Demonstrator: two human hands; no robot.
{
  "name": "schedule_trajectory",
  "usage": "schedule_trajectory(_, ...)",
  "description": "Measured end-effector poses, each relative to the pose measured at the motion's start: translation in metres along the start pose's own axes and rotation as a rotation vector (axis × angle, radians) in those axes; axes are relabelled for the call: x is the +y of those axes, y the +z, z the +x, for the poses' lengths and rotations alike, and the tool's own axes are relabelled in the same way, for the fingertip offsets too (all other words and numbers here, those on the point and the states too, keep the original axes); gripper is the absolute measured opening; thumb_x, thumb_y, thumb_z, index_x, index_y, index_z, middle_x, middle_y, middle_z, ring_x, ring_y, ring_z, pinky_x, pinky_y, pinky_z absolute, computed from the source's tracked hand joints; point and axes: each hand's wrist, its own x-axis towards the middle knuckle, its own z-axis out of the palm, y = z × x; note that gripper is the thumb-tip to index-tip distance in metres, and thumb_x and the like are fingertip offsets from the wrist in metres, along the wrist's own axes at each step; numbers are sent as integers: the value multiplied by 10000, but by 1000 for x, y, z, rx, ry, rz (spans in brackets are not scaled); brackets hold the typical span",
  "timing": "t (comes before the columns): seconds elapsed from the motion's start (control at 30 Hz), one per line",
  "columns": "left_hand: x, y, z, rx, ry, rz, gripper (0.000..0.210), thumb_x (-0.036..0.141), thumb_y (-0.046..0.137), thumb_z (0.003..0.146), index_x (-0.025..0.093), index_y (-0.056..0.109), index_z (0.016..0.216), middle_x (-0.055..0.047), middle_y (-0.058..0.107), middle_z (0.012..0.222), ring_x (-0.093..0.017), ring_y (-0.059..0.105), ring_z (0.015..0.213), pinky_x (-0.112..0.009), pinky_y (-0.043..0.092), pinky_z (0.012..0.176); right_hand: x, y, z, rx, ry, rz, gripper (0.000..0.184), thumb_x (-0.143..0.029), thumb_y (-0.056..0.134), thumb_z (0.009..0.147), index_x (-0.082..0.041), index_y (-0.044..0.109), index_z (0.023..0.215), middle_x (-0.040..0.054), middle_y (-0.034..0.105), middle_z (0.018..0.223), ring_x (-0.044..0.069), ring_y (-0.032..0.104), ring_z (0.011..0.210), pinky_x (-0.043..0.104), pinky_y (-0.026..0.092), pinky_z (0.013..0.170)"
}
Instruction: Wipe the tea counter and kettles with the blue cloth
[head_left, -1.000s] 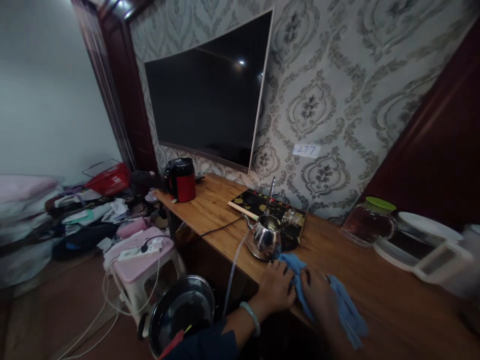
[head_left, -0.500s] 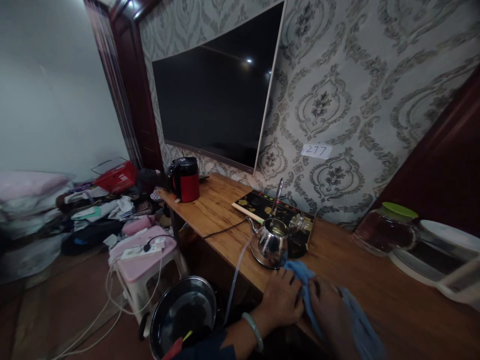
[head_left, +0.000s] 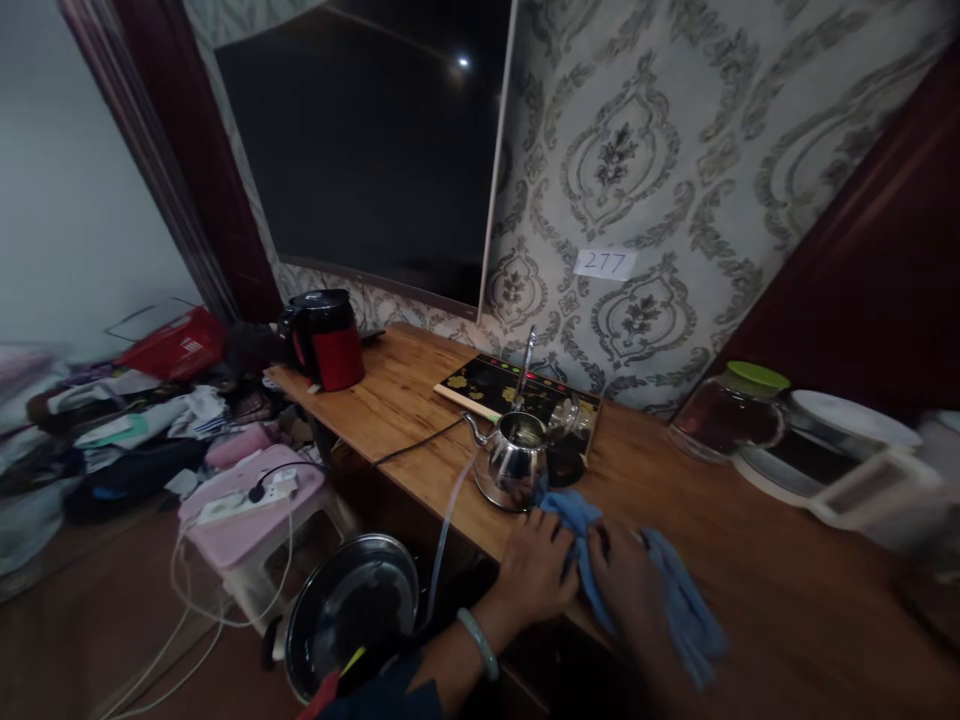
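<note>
Lying bunched near the front edge of the brown wooden counter point(head_left: 409, 375), a soft blue cloth point(head_left: 686, 605) sits under both hands. The left hand point(head_left: 536, 565) has its fingers slightly spread at the cloth's left end; the right hand point(head_left: 634, 580) curls its fingers down onto the middle. Whether either pinches the fabric, I cannot tell. Even pressure from both palms and flatter folds would likely serve best, with the left end kept from nudging the shiny silver metal kettle point(head_left: 514, 470) just beside it. Behind that lies a black flower-patterned cooktop point(head_left: 484, 380). Well apart, rightward, stands a clear glass jug with a green lid point(head_left: 720, 420).
</note>
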Motion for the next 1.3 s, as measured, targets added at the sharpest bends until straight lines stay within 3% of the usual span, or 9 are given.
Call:
schedule_trajectory(0.8, 0, -8, 5, -25, 3, -9, 210, 247, 549, 838, 206, 582, 1040, -79, 572, 1073, -251, 485, 987, -416, 429, 847, -4, 3, 1, 72, -21, -11, 236, -239, 364, 944, -213, 551, 802, 46, 652, 785, 198, 600, 767, 296, 347, 698)
schedule_trajectory(1.3, -2, -7, 6, -13, 14, -15, 191, 226, 557, 820, 207, 586, 1007, -74, 577, 1045, -244, 483, 964, -409, 420, 819, -7, 2, 3, 50, -21, -9, 247, -236, 351, 942, -210, 550, 798, 48, 654, 790, 197, 597, 775, 303, 358, 712)
